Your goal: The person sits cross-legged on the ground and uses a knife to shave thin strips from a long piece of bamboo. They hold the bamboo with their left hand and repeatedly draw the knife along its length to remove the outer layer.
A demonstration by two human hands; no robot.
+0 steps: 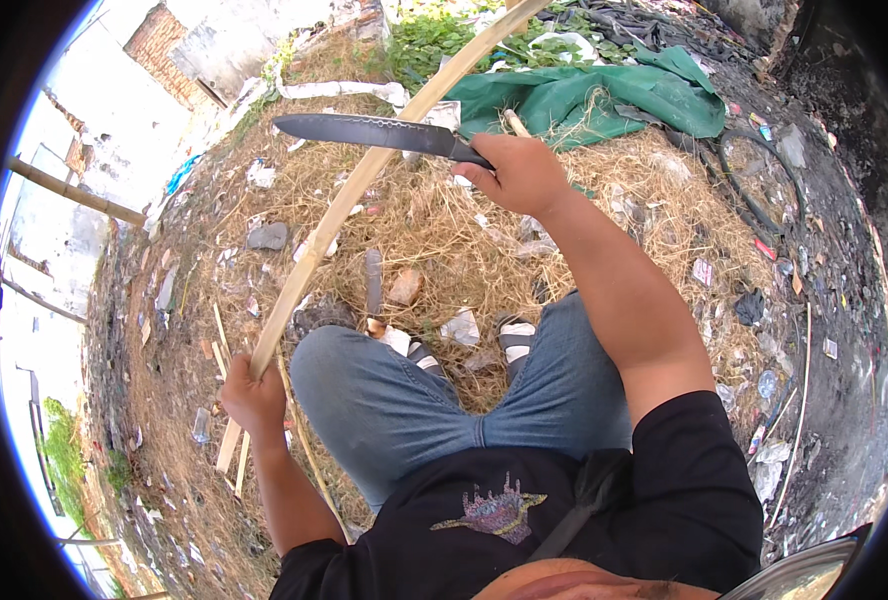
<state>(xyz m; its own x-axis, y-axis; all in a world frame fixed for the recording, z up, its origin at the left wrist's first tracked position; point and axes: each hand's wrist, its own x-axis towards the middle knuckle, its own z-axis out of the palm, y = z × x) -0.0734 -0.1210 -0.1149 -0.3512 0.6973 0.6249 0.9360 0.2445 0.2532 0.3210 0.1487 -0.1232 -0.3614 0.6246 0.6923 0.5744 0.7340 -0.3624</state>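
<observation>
A long pale strip of split wood or bamboo [339, 210] slants across the view from lower left to the top. My left hand [255, 398] is closed around it near its lower end, beside my left knee. In my right hand [519, 172] is a large dark-bladed knife [364, 132], gripped by its black handle. The blade points left and lies across the strip, covering part of it; whether it touches the wood I cannot tell. Both hands are raised above the ground, the right one farther forward.
Dry straw and scattered litter cover the ground, with a brick piece [405, 287] ahead of my feet. A green tarp [584, 100] lies at the far right, near a dark hose loop [799, 190]. Thin strips [242, 465] lie by my left hand. A pole [79, 192] juts in from the left.
</observation>
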